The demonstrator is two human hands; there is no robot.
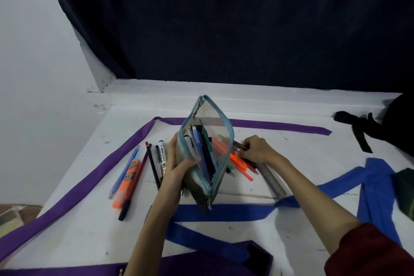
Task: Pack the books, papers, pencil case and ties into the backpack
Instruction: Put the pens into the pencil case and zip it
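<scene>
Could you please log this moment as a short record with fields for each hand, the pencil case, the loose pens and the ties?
left hand: left hand grips the pencil case by its side, holding it upright
right hand: right hand pinches pens on the table behind the case
pencil case: pencil case unzipped, mouth open, several pens inside
loose pens: orange highlighter and other pens lie to the left; ruler to the right
ties: purple tie and blue tie lie flat on the table

left hand (179, 161) curls its fingers in a grip; right hand (257, 149) reaches forward, fingers pinched together.
</scene>
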